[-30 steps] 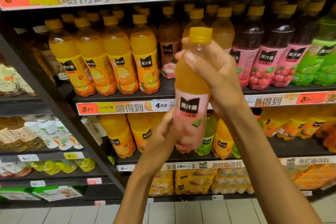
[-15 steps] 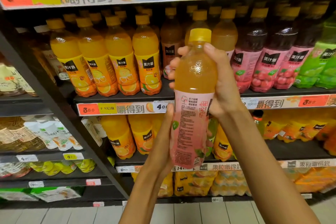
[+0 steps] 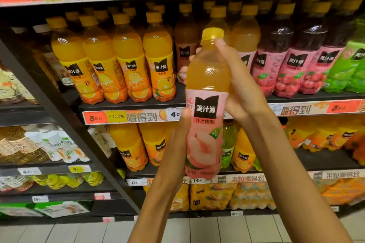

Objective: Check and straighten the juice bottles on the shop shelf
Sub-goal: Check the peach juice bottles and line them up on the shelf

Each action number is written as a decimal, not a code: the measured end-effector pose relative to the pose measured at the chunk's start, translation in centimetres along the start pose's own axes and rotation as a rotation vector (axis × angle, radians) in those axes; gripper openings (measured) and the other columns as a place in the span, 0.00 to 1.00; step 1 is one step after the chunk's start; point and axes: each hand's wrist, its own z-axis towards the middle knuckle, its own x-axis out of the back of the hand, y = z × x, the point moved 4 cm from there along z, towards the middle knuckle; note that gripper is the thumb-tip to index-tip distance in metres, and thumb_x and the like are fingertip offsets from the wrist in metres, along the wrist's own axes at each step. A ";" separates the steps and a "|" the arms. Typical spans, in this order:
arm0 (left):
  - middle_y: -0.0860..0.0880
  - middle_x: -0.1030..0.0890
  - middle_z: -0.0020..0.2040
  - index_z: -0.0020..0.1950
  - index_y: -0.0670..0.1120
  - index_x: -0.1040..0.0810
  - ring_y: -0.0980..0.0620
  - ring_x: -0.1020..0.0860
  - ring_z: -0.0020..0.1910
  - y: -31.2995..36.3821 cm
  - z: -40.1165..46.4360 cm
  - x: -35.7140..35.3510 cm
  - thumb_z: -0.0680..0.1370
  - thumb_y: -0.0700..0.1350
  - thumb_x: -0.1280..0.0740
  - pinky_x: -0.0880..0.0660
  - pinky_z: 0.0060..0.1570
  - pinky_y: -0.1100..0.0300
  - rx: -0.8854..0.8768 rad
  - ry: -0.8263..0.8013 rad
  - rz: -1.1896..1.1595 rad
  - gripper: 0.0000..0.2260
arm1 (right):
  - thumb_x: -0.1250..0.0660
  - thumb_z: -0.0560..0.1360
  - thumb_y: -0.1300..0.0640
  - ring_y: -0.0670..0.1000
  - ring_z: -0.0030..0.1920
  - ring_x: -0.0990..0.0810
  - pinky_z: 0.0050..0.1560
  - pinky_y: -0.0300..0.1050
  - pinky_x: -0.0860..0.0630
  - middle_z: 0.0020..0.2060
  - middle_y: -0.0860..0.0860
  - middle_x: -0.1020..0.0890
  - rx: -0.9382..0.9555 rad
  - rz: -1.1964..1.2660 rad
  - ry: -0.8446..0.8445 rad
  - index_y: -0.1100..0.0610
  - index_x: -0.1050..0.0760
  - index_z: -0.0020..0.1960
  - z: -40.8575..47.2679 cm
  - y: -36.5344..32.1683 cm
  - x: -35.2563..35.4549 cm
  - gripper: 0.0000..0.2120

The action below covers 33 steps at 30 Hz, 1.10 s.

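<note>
Shelf edge behind held bottle

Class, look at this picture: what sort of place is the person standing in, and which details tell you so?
Most likely a supermarket or convenience shop drinks aisle. Rows of identical orange juice bottles fill tiered shelves, price strips run along the shelf edges, and both hands hold a peach juice bottle.

Both forearms are bare, no sleeves reaching the wrists. The left hand and right hand wear no gloves, rings, watch or bracelet.
</note>
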 end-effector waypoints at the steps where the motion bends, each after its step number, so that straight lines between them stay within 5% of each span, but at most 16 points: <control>1: 0.44 0.15 0.45 0.49 0.55 0.16 0.45 0.16 0.45 0.0 0.0 -0.2 0.70 0.72 0.44 0.20 0.49 0.49 0.014 -0.012 -0.005 0.28 | 0.38 0.76 0.47 0.58 0.52 0.18 0.59 0.57 0.23 0.48 0.57 0.17 -0.023 0.031 -0.020 0.60 0.23 0.51 0.1 0.2 0.0 0.17; 4: 0.43 0.15 0.50 0.51 0.56 0.17 0.43 0.17 0.51 -0.2 0.1 -0.6 0.70 0.73 0.44 0.23 0.57 0.43 0.045 -0.005 0.011 0.27 | 0.39 0.76 0.47 0.55 0.43 0.17 0.47 0.51 0.20 0.42 0.56 0.17 -0.070 0.104 -0.066 0.60 0.24 0.50 0.2 0.7 -0.1 0.17; 7: 0.48 0.15 0.51 0.51 0.61 0.17 0.47 0.17 0.53 -0.2 0.2 -0.7 0.70 0.70 0.48 0.24 0.58 0.47 0.054 -0.044 0.015 0.24 | 0.37 0.77 0.48 0.53 0.38 0.17 0.42 0.48 0.20 0.38 0.55 0.17 -0.088 0.120 -0.004 0.60 0.22 0.46 0.5 0.9 0.4 0.15; 11: 0.44 0.16 0.51 0.51 0.60 0.17 0.43 0.18 0.52 0.5 0.2 -0.3 0.70 0.67 0.41 0.21 0.54 0.48 0.023 -0.030 -0.044 0.20 | 0.34 0.77 0.49 0.52 0.42 0.16 0.47 0.50 0.19 0.37 0.53 0.16 -0.064 0.060 0.141 0.56 0.21 0.43 1.2 1.3 1.6 0.11; 14: 0.35 0.20 0.52 0.53 0.55 0.18 0.38 0.19 0.50 0.3 0.3 -0.3 0.72 0.60 0.36 0.20 0.50 0.47 0.053 -0.020 -0.074 0.15 | 0.36 0.78 0.46 0.52 0.44 0.16 0.49 0.50 0.19 0.39 0.52 0.16 -0.110 0.012 0.089 0.55 0.22 0.47 1.8 1.5 1.9 0.12; 16: 0.37 0.18 0.51 0.56 0.53 0.18 0.44 0.17 0.46 0.1 0.2 -0.5 0.73 0.59 0.36 0.19 0.44 0.51 0.085 -0.068 -0.199 0.17 | 0.37 0.77 0.45 0.50 0.45 0.16 0.50 0.47 0.20 0.41 0.51 0.16 -0.155 0.003 0.016 0.56 0.22 0.51 2.0 1.6 2.0 0.15; 19: 0.41 0.18 0.50 0.64 0.44 0.23 0.47 0.18 0.43 0.3 0.0 -0.8 0.75 0.60 0.35 0.20 0.43 0.53 0.118 -0.159 -0.439 0.25 | 0.35 0.73 0.46 0.57 0.52 0.17 0.60 0.56 0.24 0.49 0.59 0.16 -0.232 0.158 -0.049 0.62 0.25 0.56 2.1 2.1 1.8 0.21; 23: 0.40 0.19 0.51 0.67 0.42 0.26 0.45 0.18 0.44 0.2 0.2 -1.1 0.74 0.60 0.33 0.21 0.44 0.51 0.154 -0.202 -0.513 0.28 | 0.35 0.73 0.49 0.55 0.44 0.16 0.45 0.51 0.19 0.42 0.57 0.16 -0.239 0.300 -0.062 0.62 0.24 0.50 2.5 2.5 1.5 0.16; 28: 0.38 0.20 0.54 0.69 0.39 0.29 0.43 0.19 0.49 0.3 0.0 -1.7 0.75 0.58 0.33 0.21 0.46 0.48 0.214 -0.294 -0.705 0.30 | 0.37 0.76 0.50 0.55 0.41 0.17 0.50 0.50 0.22 0.43 0.59 0.17 -0.320 0.243 0.031 0.63 0.23 0.45 3.1 3.3 2.1 0.15; 33: 0.37 0.22 0.58 0.68 0.38 0.28 0.40 0.22 0.54 0.7 -0.4 -1.6 0.67 0.55 0.24 0.26 0.56 0.43 0.218 -0.290 -0.742 0.35 | 0.42 0.79 0.49 0.52 0.39 0.20 0.48 0.47 0.24 0.35 0.56 0.18 -0.394 0.296 0.019 0.59 0.17 0.32 3.0 4.4 2.3 0.24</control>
